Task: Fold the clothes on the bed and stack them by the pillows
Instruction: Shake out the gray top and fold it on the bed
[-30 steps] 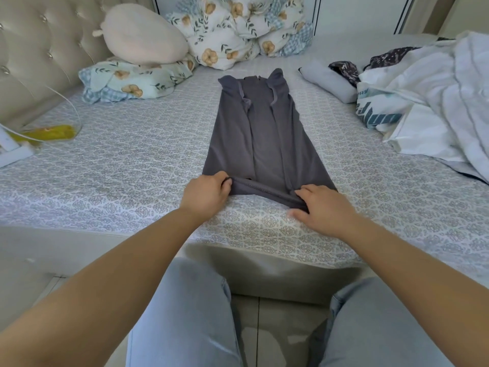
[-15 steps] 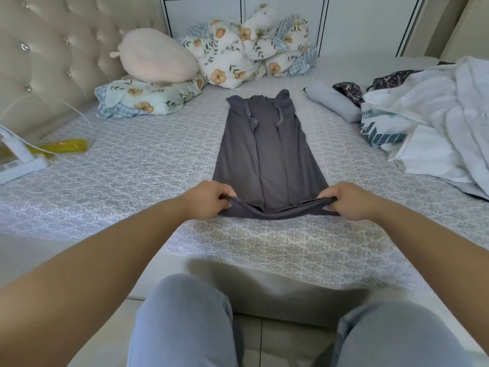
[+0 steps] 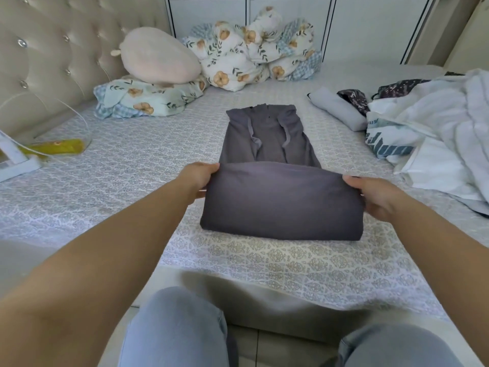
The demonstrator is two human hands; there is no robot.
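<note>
A dark grey garment (image 3: 280,202) lies lengthwise on the patterned bed sheet (image 3: 132,165), its near end lifted and doubled back over the middle. My left hand (image 3: 197,178) grips the left corner of the raised hem. My right hand (image 3: 370,194) grips the right corner. The far part with two drawstrings stays flat on the bed. A floral pillow (image 3: 148,102) with a pink cushion (image 3: 158,55) on it sits at the headboard, far left.
A heap of white and printed clothes (image 3: 434,133) covers the bed's right side, with a folded grey item (image 3: 336,108) beside it. A bunched floral duvet (image 3: 254,54) lies at the back. A yellow object (image 3: 58,147) and a white device (image 3: 13,160) rest at the left.
Both hands took the near hem off the sheet and carried it away from me, folding the lower part of the grey garment over itself.
</note>
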